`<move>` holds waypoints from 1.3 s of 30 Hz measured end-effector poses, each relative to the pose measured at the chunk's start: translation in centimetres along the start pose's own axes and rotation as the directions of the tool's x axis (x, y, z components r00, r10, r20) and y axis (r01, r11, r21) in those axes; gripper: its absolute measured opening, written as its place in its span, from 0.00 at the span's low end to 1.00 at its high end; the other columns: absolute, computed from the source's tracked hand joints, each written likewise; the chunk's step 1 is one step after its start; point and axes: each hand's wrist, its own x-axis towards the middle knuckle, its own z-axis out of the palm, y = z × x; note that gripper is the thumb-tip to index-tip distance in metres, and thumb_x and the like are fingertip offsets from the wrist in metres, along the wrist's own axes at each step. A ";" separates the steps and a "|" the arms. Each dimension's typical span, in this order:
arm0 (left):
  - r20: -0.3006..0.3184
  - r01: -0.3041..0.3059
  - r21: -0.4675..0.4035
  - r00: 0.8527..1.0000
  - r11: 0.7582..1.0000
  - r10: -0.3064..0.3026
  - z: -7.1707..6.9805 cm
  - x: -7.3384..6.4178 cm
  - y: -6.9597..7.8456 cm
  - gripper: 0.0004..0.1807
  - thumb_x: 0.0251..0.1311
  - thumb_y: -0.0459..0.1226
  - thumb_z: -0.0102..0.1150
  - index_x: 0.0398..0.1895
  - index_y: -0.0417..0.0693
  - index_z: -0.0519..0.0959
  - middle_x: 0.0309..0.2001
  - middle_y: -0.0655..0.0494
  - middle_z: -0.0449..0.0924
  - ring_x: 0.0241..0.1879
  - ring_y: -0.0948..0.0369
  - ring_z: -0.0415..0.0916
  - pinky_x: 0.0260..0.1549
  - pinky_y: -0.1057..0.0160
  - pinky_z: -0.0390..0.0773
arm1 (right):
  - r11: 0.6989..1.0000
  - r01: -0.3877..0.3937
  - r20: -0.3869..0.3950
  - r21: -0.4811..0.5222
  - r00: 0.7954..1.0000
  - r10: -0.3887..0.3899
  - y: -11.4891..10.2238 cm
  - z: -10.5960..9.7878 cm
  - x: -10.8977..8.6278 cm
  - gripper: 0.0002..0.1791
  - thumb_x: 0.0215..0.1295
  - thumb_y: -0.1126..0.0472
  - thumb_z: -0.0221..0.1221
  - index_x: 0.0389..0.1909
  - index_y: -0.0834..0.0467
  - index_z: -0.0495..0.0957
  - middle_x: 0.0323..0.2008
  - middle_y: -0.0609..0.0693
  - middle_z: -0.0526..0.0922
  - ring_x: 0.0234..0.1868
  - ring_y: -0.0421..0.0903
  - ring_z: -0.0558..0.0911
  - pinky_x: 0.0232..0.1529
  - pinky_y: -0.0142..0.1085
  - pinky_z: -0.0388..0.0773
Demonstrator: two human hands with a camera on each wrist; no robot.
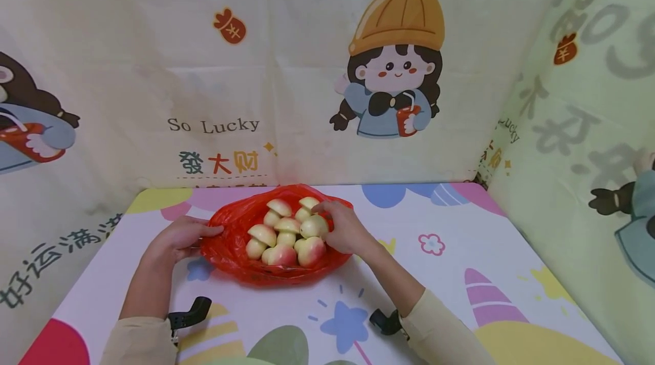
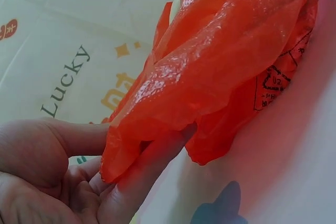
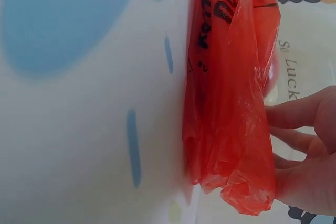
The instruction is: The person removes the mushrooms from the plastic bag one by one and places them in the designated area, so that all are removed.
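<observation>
A crinkled red plastic bag (image 1: 240, 274) lies with its mouth spread wide on the table. Inside sit several mushroom-shaped pieces (image 1: 262, 234), pale yellow-green with a pink blush on some. My left hand (image 1: 185, 235) pinches the bag's left edge; in the left wrist view the thumb and fingers have the red film (image 2: 157, 103) between them. Over the bag's right side, my right hand (image 1: 341, 224) curls its fingers round a rounded pale piece (image 1: 313, 227). The bag's wall (image 3: 231, 103) hides that piece in the right wrist view, where the right hand (image 3: 310, 156) reaches behind the rim.
The table (image 1: 399, 274) has a white cover printed with coloured shapes. A pale cloth with cartoon figures (image 1: 396, 69) and lettering hangs behind it and along both sides. Black wrist-worn devices (image 1: 190, 314) sit on both forearms, over beige sleeves.
</observation>
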 end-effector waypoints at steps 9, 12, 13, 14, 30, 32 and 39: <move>-0.013 0.004 0.016 1.000 1.000 -0.004 0.2 0.2 -0.1 0.35 0.72 0.43 0.62 0.72 0.27 0.67 0.44 0.48 0.85 0.37 0.55 0.83 0.39 0.60 0.88 | 0.996 0.078 0.038 -0.051 0.996 -0.076 0.7 0.2 0.3 0.32 0.56 0.74 0.67 0.62 0.49 0.80 0.63 0.53 0.77 0.66 0.53 0.74 0.51 0.47 0.88; -0.014 0.006 0.020 1.000 1.000 -0.006 0.2 0.3 -0.1 0.35 0.72 0.43 0.62 0.73 0.28 0.67 0.45 0.47 0.85 0.37 0.55 0.83 0.39 0.60 0.88 | 0.994 0.099 0.045 -0.047 0.994 -0.097 0.9 0.2 0.4 0.32 0.55 0.75 0.67 0.61 0.48 0.81 0.63 0.53 0.76 0.67 0.53 0.73 0.51 0.48 0.88; -0.013 0.006 0.021 1.000 1.000 -0.006 0.2 0.3 -0.1 0.35 0.72 0.43 0.62 0.73 0.28 0.67 0.45 0.47 0.85 0.37 0.55 0.83 0.39 0.60 0.88 | 0.994 0.103 0.046 -0.044 0.994 -0.101 1.0 0.2 0.4 0.32 0.55 0.75 0.67 0.61 0.48 0.81 0.63 0.53 0.76 0.67 0.53 0.73 0.51 0.48 0.88; -0.014 0.007 0.021 1.000 1.000 -0.007 0.2 0.3 0.0 0.35 0.72 0.43 0.62 0.72 0.28 0.67 0.45 0.46 0.85 0.37 0.55 0.83 0.39 0.60 0.88 | 0.993 0.108 0.047 -0.038 0.993 -0.106 1.0 0.2 0.4 0.32 0.55 0.75 0.67 0.60 0.47 0.82 0.62 0.53 0.76 0.67 0.53 0.73 0.51 0.48 0.88; -0.022 0.008 0.018 1.000 1.000 -0.008 0.1 0.6 -0.3 0.34 0.72 0.42 0.62 0.73 0.28 0.67 0.46 0.46 0.85 0.37 0.55 0.82 0.38 0.61 0.88 | 0.990 0.125 0.037 -0.057 0.992 -0.123 1.3 0.4 0.7 0.32 0.53 0.75 0.69 0.58 0.46 0.83 0.61 0.52 0.77 0.67 0.53 0.73 0.50 0.48 0.88; -0.023 0.007 0.018 1.000 1.000 -0.007 0.1 0.6 -0.3 0.34 0.72 0.41 0.62 0.72 0.28 0.67 0.45 0.46 0.85 0.36 0.55 0.82 0.38 0.61 0.88 | 0.991 0.117 0.038 -0.064 0.993 -0.115 1.2 0.4 0.7 0.33 0.53 0.74 0.69 0.59 0.45 0.83 0.61 0.52 0.77 0.67 0.53 0.73 0.50 0.48 0.89; -0.022 -0.005 0.021 1.000 1.000 0.005 0.2 0.6 -0.4 0.34 0.73 0.41 0.61 0.72 0.27 0.67 0.46 0.46 0.85 0.37 0.55 0.82 0.38 0.61 0.88 | 0.992 0.092 0.042 -0.081 0.995 -0.089 1.1 0.5 0.7 0.33 0.54 0.73 0.72 0.60 0.45 0.82 0.62 0.51 0.76 0.68 0.53 0.72 0.50 0.49 0.88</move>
